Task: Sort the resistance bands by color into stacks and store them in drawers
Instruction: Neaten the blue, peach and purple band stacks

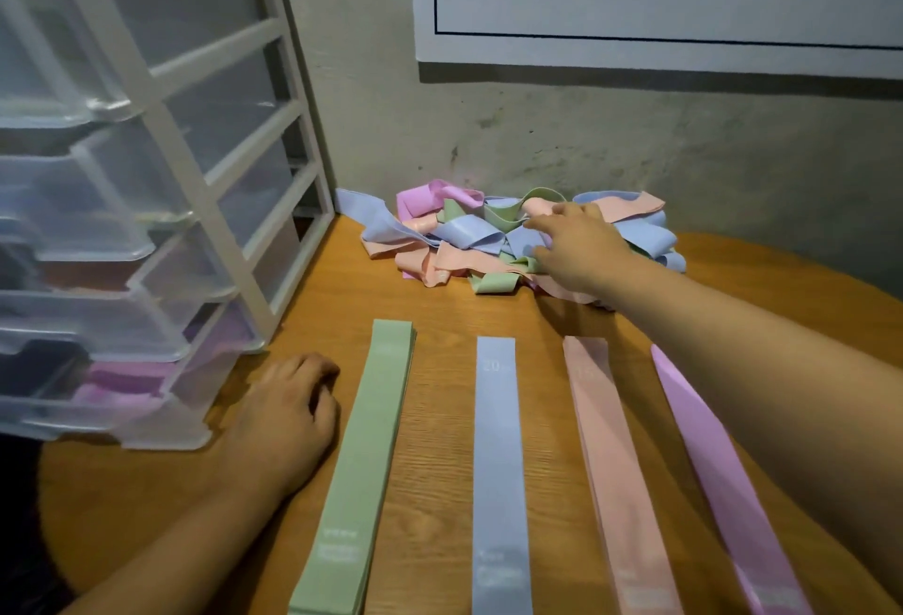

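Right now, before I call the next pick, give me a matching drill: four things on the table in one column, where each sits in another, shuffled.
1 left hand
2 right hand
3 green stack
4 pink band

A on the tangled pile
B leftmost flat row
C partly hidden by the right forearm
D on the table beside the drawer unit

Pairs: 1-D, 2-A, 3-B, 4-C

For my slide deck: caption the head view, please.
Right hand reaches into the mixed band pile; left hand rests beside the green stack.
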